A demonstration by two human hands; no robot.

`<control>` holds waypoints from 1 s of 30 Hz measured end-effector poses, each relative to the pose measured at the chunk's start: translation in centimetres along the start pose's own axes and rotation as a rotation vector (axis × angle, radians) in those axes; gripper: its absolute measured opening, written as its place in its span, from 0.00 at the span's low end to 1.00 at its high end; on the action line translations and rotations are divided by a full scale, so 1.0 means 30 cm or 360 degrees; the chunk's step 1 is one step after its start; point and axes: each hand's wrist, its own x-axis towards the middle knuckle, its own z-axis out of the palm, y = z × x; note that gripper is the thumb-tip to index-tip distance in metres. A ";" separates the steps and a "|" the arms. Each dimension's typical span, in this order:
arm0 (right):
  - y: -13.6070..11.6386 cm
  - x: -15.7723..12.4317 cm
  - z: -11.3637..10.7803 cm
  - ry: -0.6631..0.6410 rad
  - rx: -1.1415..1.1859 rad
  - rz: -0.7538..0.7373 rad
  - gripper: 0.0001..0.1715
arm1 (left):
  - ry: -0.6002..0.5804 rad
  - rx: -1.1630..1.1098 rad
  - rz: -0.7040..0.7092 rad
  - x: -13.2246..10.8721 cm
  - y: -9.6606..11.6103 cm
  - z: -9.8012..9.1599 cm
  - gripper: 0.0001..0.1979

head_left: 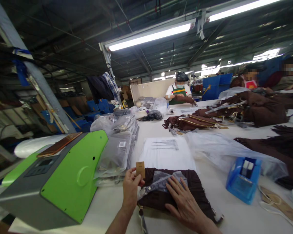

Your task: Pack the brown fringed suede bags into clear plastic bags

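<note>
A dark brown fabric bag (192,182) lies flat on the table in front of me. Across its top is a strip of grey wrapping (158,180) with a small metal fitting near its left end. My left hand (132,185) pinches a small tan card tag (140,169) upright at the bag's left edge. Spread flat, my right hand (183,198) rests on the wrapping and the bag. At the bag's lower left corner hangs a strap end (142,217) with a metal clip.
A green and grey machine (73,178) stands at the left, beside stacked plastic-bagged goods (117,149). Beyond the bag lies a printed sheet (166,151). On the right are a blue tape dispenser (244,182), clear plastic and brown bags (197,122). Co-workers sit across the table.
</note>
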 end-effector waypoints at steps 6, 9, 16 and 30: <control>0.006 -0.005 0.003 0.0015 0.0003 -0.0039 0.31 | -0.0580 0.0313 0.0039 0.014 -0.008 0.054 0.09; 0.007 -0.010 0.005 0.0003 -0.0042 -0.0058 0.32 | -0.0674 0.0503 0.0111 0.038 -0.030 0.090 0.07; 0.007 -0.008 -0.003 0.0041 -0.0073 -0.0078 0.32 | -0.0557 0.0774 0.0096 0.092 -0.094 0.121 0.09; 0.104 0.065 -0.046 0.0182 0.0094 0.0107 0.21 | -0.0885 0.1173 0.0343 0.082 -0.075 0.111 0.05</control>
